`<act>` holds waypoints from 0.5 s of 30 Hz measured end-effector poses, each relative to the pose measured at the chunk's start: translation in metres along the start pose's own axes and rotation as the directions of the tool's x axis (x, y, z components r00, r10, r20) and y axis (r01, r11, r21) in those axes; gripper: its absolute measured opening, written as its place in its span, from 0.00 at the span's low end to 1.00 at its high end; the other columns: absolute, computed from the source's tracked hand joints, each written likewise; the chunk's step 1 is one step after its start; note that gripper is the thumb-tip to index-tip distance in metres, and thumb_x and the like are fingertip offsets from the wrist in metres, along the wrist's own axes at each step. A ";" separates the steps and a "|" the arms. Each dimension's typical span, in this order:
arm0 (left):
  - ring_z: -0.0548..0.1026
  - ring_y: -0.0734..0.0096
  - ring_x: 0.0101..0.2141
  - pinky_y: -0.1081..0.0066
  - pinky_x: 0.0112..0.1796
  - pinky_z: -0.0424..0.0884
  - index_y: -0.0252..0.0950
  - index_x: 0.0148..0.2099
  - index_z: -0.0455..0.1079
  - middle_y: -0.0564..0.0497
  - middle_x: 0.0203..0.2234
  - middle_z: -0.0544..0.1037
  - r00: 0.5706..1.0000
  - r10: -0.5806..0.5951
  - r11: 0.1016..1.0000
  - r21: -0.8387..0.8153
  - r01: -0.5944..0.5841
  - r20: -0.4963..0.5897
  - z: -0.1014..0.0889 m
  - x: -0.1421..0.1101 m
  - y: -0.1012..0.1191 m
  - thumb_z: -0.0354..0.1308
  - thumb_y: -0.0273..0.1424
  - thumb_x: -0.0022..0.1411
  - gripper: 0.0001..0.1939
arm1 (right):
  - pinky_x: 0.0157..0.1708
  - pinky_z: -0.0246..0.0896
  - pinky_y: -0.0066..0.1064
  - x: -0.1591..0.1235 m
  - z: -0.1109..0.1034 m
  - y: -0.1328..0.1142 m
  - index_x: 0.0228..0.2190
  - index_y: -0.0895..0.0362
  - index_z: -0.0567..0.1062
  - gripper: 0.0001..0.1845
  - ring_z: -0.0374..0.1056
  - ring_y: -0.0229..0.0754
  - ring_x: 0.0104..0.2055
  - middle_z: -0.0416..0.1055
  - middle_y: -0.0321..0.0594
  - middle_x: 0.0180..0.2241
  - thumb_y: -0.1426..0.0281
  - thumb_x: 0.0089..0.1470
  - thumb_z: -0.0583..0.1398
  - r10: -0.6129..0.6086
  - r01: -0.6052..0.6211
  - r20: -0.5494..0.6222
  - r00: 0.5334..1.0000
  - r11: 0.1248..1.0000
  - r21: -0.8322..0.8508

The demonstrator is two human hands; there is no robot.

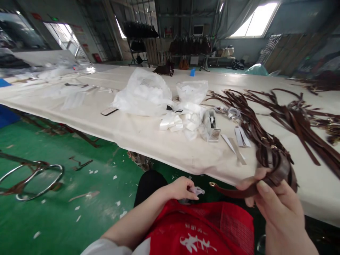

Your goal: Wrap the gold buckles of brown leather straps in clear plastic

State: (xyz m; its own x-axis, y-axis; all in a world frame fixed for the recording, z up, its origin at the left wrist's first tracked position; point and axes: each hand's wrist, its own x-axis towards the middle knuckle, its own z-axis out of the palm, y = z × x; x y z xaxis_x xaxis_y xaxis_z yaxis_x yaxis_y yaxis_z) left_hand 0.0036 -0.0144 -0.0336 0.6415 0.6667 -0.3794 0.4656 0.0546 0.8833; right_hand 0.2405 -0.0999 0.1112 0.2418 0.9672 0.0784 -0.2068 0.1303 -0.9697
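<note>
My right hand (pixel 276 202) is closed round a dark brown leather strap (pixel 239 193), held at the table's near edge, its metal end pointing left. The strap runs up into a bundle of brown straps (pixel 265 141) lying on the cream table (pixel 148 138). My left hand (pixel 183 188) hovers over my lap, fingers pinched on a small piece of clear film or white paper (pixel 198 191). A red apron or bag (pixel 202 226) covers my lap below both hands.
A tape dispenser (pixel 212 127), white paper pieces (pixel 180 122), clear plastic bags (pixel 145 94), a phone (pixel 108 111) and paper strips (pixel 237 141) lie on the table. More brown straps (pixel 302 117) spread right. A metal ring frame (pixel 32 179) lies on the green floor.
</note>
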 end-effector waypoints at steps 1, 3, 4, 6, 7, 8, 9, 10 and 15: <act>0.65 0.75 0.23 0.77 0.24 0.56 0.33 0.25 0.74 0.57 0.18 0.71 1.000 0.001 1.000 0.005 -0.001 0.008 0.000 0.000 -0.002 0.71 0.41 0.44 0.16 | 0.19 0.64 0.24 0.002 0.002 0.001 0.38 0.51 0.70 0.17 0.67 0.35 0.18 0.81 0.38 0.29 0.59 0.53 0.69 0.000 0.000 -0.002 1.000 1.000 0.003; 0.64 0.76 0.22 0.77 0.23 0.55 0.33 0.26 0.74 0.57 0.17 0.70 1.000 0.003 1.000 0.012 -0.003 0.022 -0.001 0.001 -0.006 0.71 0.43 0.44 0.18 | 0.20 0.65 0.24 0.005 0.003 0.004 0.38 0.51 0.70 0.17 0.67 0.34 0.18 0.81 0.38 0.29 0.59 0.54 0.69 -0.006 0.006 0.000 1.000 1.000 0.010; 0.64 0.76 0.22 0.77 0.23 0.56 0.33 0.26 0.75 0.57 0.17 0.70 0.999 0.003 1.000 0.017 -0.004 0.034 -0.001 0.001 -0.007 0.71 0.44 0.44 0.18 | 0.20 0.65 0.24 0.006 0.004 0.006 0.39 0.51 0.70 0.16 0.67 0.35 0.18 0.81 0.38 0.29 0.59 0.55 0.68 -0.015 0.015 0.006 1.000 1.000 0.010; 0.66 0.75 0.23 0.77 0.24 0.57 0.33 0.29 0.76 0.57 0.19 0.71 0.997 0.003 0.999 0.035 -0.005 0.073 -0.001 0.002 -0.011 0.70 0.46 0.46 0.20 | 0.19 0.65 0.24 0.007 0.003 0.011 0.39 0.51 0.70 0.13 0.67 0.35 0.18 0.81 0.39 0.29 0.61 0.57 0.67 -0.050 0.050 0.042 0.998 0.999 0.006; 0.67 0.75 0.24 0.77 0.24 0.58 0.33 0.30 0.77 0.56 0.20 0.73 0.996 0.001 0.999 0.046 -0.006 0.092 -0.001 0.003 -0.012 0.69 0.47 0.47 0.20 | 0.19 0.65 0.24 0.007 0.002 0.014 0.40 0.51 0.70 0.12 0.67 0.35 0.18 0.82 0.40 0.29 0.62 0.59 0.66 -0.064 0.064 0.061 0.996 0.998 0.000; 0.68 0.75 0.24 0.77 0.25 0.59 0.33 0.31 0.77 0.56 0.21 0.74 0.994 -0.001 0.998 0.058 -0.006 0.106 -0.001 0.003 -0.013 0.69 0.47 0.47 0.21 | 0.19 0.66 0.25 0.007 0.001 0.017 0.41 0.51 0.70 0.10 0.68 0.36 0.18 0.82 0.41 0.30 0.63 0.60 0.65 -0.072 0.073 0.076 0.995 0.997 -0.009; 0.68 0.75 0.25 0.77 0.26 0.59 0.33 0.32 0.77 0.55 0.22 0.75 0.994 -0.002 0.997 0.071 -0.006 0.114 0.000 0.004 -0.014 0.69 0.48 0.48 0.21 | 0.19 0.66 0.25 0.007 -0.001 0.020 0.41 0.52 0.70 0.09 0.68 0.36 0.18 0.82 0.42 0.30 0.64 0.60 0.64 -0.078 0.080 0.090 0.993 0.997 -0.017; 0.69 0.75 0.25 0.77 0.26 0.59 0.33 0.32 0.77 0.55 0.22 0.75 0.993 0.000 0.996 0.084 -0.010 0.114 0.001 0.005 -0.015 0.69 0.48 0.48 0.21 | 0.19 0.67 0.26 0.007 -0.002 0.022 0.41 0.52 0.70 0.09 0.69 0.37 0.18 0.82 0.42 0.30 0.64 0.61 0.63 -0.080 0.083 0.100 0.992 0.996 -0.024; 0.69 0.75 0.25 0.76 0.26 0.60 0.33 0.32 0.78 0.55 0.22 0.76 0.994 -0.001 0.991 0.131 -0.013 0.111 0.003 0.004 -0.014 0.70 0.46 0.48 0.19 | 0.17 0.66 0.27 0.005 -0.004 0.027 0.42 0.52 0.71 0.09 0.68 0.38 0.18 0.82 0.44 0.30 0.65 0.61 0.63 -0.080 0.084 0.103 0.991 0.996 -0.032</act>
State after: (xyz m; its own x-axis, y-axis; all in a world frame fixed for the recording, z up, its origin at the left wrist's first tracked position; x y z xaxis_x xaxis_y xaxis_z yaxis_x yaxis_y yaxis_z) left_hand 0.0019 -0.0143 -0.0480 0.7047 0.5798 -0.4089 0.5329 -0.0522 0.8446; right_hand 0.2396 -0.0923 0.0846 0.1591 0.9708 0.1795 -0.1557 0.2042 -0.9665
